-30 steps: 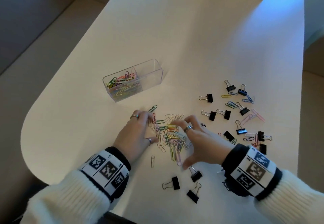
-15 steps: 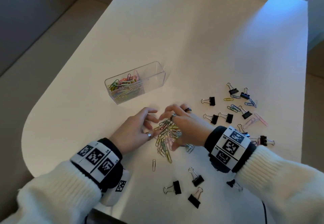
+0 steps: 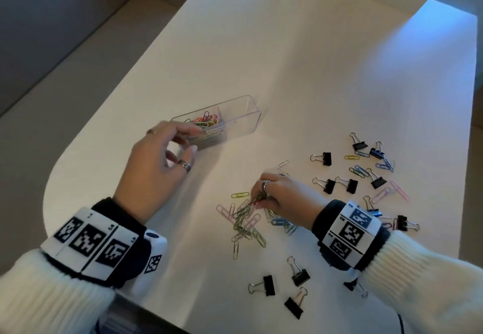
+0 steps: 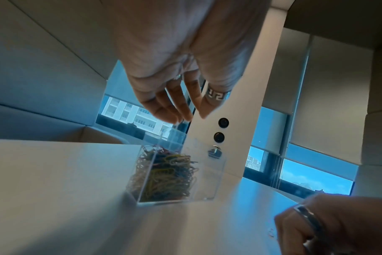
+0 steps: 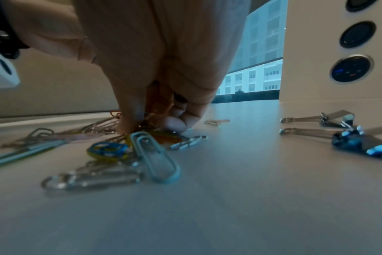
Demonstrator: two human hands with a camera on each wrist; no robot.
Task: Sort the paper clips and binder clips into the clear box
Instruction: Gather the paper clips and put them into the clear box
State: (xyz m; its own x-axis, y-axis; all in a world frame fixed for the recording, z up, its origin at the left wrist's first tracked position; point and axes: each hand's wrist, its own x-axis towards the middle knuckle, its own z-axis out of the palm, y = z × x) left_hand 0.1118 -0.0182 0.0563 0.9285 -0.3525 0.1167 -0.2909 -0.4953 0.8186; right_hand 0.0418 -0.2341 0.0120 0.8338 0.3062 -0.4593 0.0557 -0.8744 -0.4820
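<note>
Inside clear box (image 3: 243,114), left compartment: colored paper clips (image 3: 206,124); right compartment bare.

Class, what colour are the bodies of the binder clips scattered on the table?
Black, with silver wire handles; the head view shows the black metal binder clips best.

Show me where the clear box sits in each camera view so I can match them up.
Head: the clear box sits left of centre on the table, its left compartment full of paper clips, under the left hand.
Left wrist: clear box at centre, below the fingers.
Right wrist: not in view.
Shared landmark: the right hand.
</note>
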